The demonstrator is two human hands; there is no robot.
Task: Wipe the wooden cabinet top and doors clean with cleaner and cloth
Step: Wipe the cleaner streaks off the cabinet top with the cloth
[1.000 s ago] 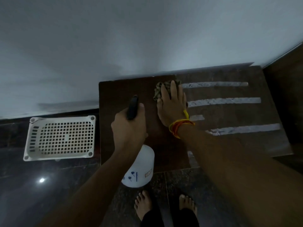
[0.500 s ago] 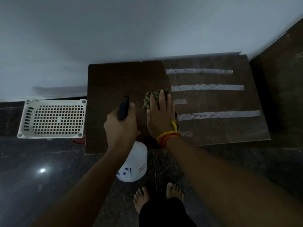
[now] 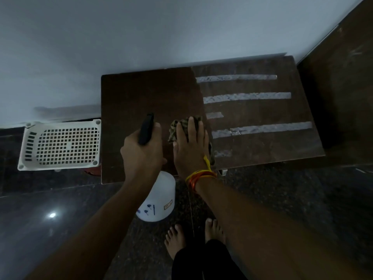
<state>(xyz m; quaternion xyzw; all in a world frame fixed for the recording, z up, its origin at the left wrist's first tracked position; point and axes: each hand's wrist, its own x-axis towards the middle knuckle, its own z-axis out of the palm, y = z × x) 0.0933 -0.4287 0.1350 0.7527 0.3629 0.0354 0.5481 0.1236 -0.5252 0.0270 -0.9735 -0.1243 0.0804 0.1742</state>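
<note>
A dark wooden cabinet top (image 3: 141,93) stands against the white wall. My right hand (image 3: 190,146) lies flat with straight fingers on a crumpled patterned cloth (image 3: 177,126), pressing it on the top near the front edge. My left hand (image 3: 142,150) grips the black trigger head of a white spray bottle (image 3: 159,199), which hangs in front of the cabinet's front edge. Pale streaks (image 3: 246,97) run across the right half of the top. The cabinet doors are hidden from this angle.
A white perforated plastic basket (image 3: 60,144) sits to the left of the cabinet. A dark wooden panel (image 3: 343,87) rises at the right. The floor (image 3: 40,219) is dark polished stone, and my bare feet (image 3: 193,237) stand close to the cabinet's front.
My right hand has drawn the cloth from the back of the top toward the front edge. My left hand with the bottle has kept its place beside it.
</note>
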